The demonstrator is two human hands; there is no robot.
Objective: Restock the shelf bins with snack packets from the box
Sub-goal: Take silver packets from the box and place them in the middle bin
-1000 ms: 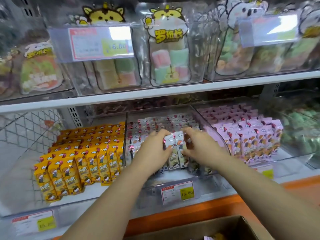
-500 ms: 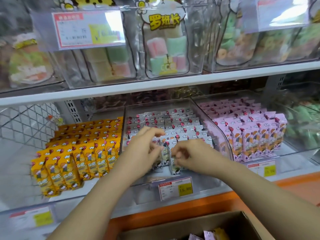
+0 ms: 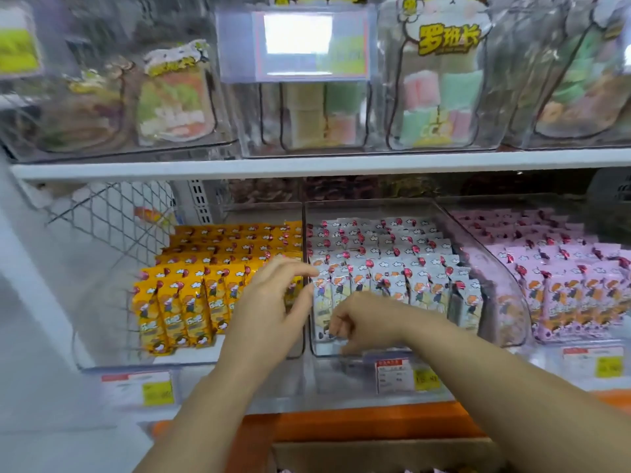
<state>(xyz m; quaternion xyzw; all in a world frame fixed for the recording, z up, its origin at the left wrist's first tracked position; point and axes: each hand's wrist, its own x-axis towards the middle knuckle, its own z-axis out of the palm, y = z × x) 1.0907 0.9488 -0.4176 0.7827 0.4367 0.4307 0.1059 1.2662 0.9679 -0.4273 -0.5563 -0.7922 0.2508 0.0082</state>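
Looks like the tidy-the-front-row bit of restocking: the grey packets (image 3: 392,278) stand in rows in the middle bin (image 3: 375,209), between the orange packets (image 3: 191,295) and pink packets (image 3: 563,295), and both hands are at its front, close but not touching. The left hand (image 3: 269,302) is loose with fingers spread in front of the divider, holding nothing. The right hand (image 3: 367,322) is curled low against the front packets, and honestly I can't tell if it's pinching one or just nudging it. My guess for next is squaring that front-left corner upright, then going down to the box (image 3: 375,454) for more.
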